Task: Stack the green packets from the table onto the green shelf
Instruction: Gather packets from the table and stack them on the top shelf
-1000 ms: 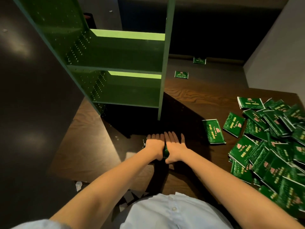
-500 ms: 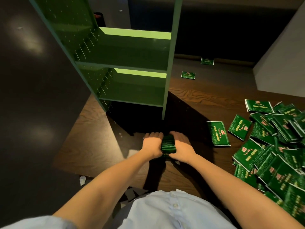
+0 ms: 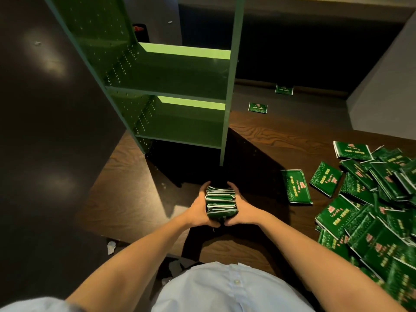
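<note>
A dark glossy floor fills the left of the view, with a scrap of pale paper (image 3: 111,247) lying on it near the corner of the wooden table (image 3: 126,194). The green shelf (image 3: 171,95) stands at the table's far left part, its perforated side panel leaning into frame and both visible boards bare.

In front of the shelf, the left hand (image 3: 198,210) and right hand (image 3: 244,209) press in from either side on a bundle of packets (image 3: 221,204) — thumbs toward the camera, fingers curled round the far end. The bundle shows its stacked edges upward, a tight block of a fair number of sachets; whether its underside touches the table or sits just above it is hard to tell from this angle. Both bare forearms reach out from a pale blue shirt (image 3: 225,289) at the bottom edge.

Right of the hands, a single packet (image 3: 296,186) lies flat, and beyond it a loose heap of packets (image 3: 371,212) sprawls across the table's right side. Farther back — past the table's far edge — two stray packets (image 3: 258,107) lie apart on a grey surface.
</note>
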Tool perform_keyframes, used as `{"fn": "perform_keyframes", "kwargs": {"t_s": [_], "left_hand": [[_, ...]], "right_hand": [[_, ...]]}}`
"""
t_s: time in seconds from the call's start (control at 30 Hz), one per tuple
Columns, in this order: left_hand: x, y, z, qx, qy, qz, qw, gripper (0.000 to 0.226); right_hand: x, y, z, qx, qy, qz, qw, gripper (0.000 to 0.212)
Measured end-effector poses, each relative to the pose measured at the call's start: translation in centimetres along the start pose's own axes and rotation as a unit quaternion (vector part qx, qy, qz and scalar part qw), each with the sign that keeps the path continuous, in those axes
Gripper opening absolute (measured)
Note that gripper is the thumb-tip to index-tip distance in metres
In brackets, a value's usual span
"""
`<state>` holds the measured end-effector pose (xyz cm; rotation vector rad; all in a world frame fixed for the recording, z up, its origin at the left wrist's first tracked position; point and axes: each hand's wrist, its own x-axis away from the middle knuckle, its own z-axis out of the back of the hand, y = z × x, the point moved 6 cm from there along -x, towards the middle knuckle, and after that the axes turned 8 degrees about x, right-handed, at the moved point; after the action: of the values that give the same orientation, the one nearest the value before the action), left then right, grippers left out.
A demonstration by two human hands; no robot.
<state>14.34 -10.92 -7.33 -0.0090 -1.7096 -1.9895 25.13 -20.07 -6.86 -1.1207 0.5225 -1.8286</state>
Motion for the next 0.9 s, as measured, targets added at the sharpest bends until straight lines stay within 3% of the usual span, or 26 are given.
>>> {"fn": "perform_keyframes", "kwargs": {"t_s": [0.17,0.33,0.47,0.57,0.7,0.9], "left_hand": [[-0.1,0.5,0.1,0.045,-0.027,0.019,0.998,0.155],[-1.2,-2.8,0.6,-0.023,-0.021,0.095,0.995,0.135],[-0.4,1.5,0.1,0.013,-0.022,0.068,0.997,0.082],[-0.8,2.3,0.2,0.057,-0.004,0.032,0.998,0.078],[-0.6,1.5,0.1,0.042,-0.007,0.062,0.997,0.084],[-0.5,1.9,-0.2,0.058,-0.007,0.074,0.996,0.071]], "right_hand": [[-0.2,-0.5,-0.2,-0.014,-0.006,0.003,1.0,0.136],[0.1,0.6,-0.6,0.096,-0.018,-0.022,0.995,0.129],[-0.3,0.2,0.0,0.03,0.041,-0.031,0.998,0.118],[-0.6,-0.2,0.7,-0.01,0.095,-0.034,0.995,0.124],[-1.0,-0.3,0.1,0.017,0.044,-0.021,0.999,0.129],[-1.0,-0.3,0.1,0.003,0.025,-0.027,0.999,0.09]]}}
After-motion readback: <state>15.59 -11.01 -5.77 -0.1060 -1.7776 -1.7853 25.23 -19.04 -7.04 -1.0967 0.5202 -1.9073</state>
